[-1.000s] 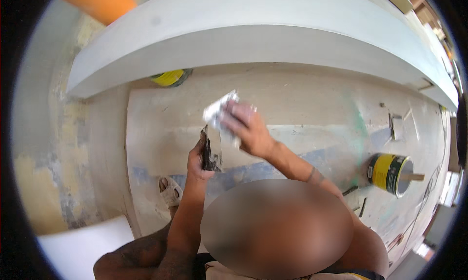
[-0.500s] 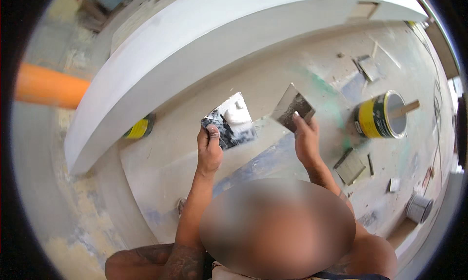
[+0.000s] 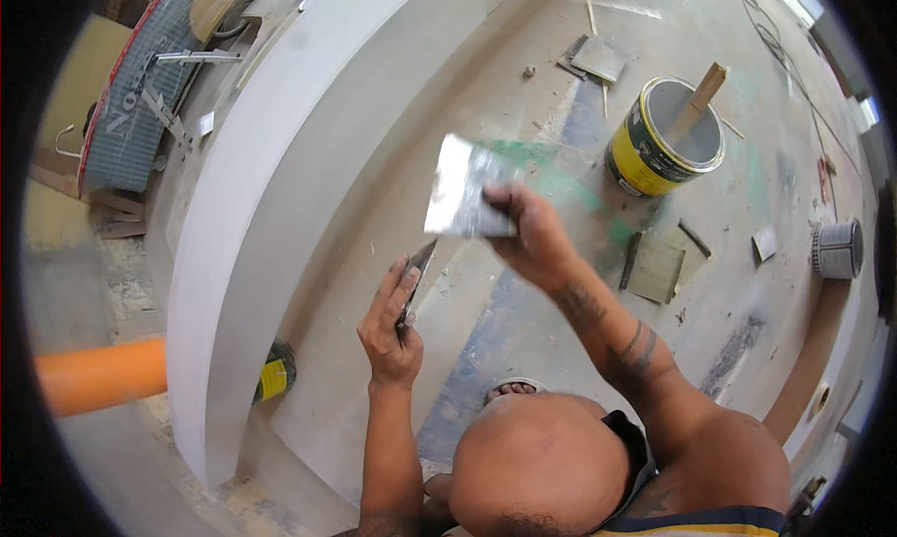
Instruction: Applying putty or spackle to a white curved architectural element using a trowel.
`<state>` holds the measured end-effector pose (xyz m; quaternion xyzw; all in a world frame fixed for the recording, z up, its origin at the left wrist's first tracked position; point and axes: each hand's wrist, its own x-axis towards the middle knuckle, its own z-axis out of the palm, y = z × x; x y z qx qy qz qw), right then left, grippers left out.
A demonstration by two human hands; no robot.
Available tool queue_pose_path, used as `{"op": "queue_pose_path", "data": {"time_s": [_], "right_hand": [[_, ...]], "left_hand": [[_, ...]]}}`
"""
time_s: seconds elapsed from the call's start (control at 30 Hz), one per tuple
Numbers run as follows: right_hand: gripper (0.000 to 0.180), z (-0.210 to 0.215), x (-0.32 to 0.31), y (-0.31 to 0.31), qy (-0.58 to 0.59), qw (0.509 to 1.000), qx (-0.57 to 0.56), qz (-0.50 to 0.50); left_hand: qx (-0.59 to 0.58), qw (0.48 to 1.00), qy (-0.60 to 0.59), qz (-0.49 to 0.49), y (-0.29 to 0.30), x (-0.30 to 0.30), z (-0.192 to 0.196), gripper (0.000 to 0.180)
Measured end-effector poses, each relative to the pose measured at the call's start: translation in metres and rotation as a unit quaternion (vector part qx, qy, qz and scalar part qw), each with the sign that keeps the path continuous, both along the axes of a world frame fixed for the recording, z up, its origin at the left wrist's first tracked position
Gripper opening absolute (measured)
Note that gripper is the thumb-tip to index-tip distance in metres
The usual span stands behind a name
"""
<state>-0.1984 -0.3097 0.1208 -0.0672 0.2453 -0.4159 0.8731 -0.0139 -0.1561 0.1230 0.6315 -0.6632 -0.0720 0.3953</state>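
Head view, looking steeply down over a bare shoulder and a blurred head at the bottom centre. Right hand (image 3: 528,233) raised at mid-frame, fingers closed around the lower edge of a wide putty blade (image 3: 464,199): a flat, roughly square sheet of grey metal, dull and smeared, one corner tilted toward the upper left, its face catching pale light. Left hand (image 3: 391,324) just below and to the left, thumb and fingers pinched narrowly on a smaller putty knife (image 3: 419,261), seen almost edge-on as a dark thin wedge pointing up toward the wide blade; tip near the larger blade's lower corner, contact between the two not clear.

Behind both tools, a broad curved white panel (image 3: 271,210) sweeping from the lower left up to the top centre, matte and smooth. To its right, a dusty work surface (image 3: 523,88) stained blue and green. Upper right: an open yellow-and-black can (image 3: 659,140) with a wooden stir stick (image 3: 699,98) leaning in it. Right of the forearm, a small square sanding pad (image 3: 654,268) lying flat; farther right, near the edge, a grey ribbed cylinder (image 3: 834,247). Lower left: an orange tube (image 3: 98,376) and, beside the panel's base, a second yellow can (image 3: 276,376), partly hidden.
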Motion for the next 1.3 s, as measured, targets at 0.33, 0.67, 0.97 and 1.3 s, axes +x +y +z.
{"op": "queue_pose_path", "data": {"time_s": [0.33,0.67,0.97,1.3], "right_hand": [[0.030,-0.041,0.027,-0.203,0.447,0.727,-0.383,-0.354],[0.041,-0.047,0.082,-0.232,0.538,0.593,-0.416,-0.430],[0.034,-0.050,0.052,-0.233,0.524,0.573,-0.470,-0.420],[0.040,-0.046,0.070,-0.249,0.551,0.567,-0.445,-0.419]], "left_hand": [[0.008,0.807,0.541,0.239,0.039,-0.015,-0.033,0.016],[0.010,0.781,0.580,0.231,0.049,-0.023,-0.044,0.025],[0.036,0.803,0.563,0.193,0.048,-0.020,-0.042,0.022],[0.041,0.787,0.575,0.221,0.042,-0.027,-0.033,0.012]]}}
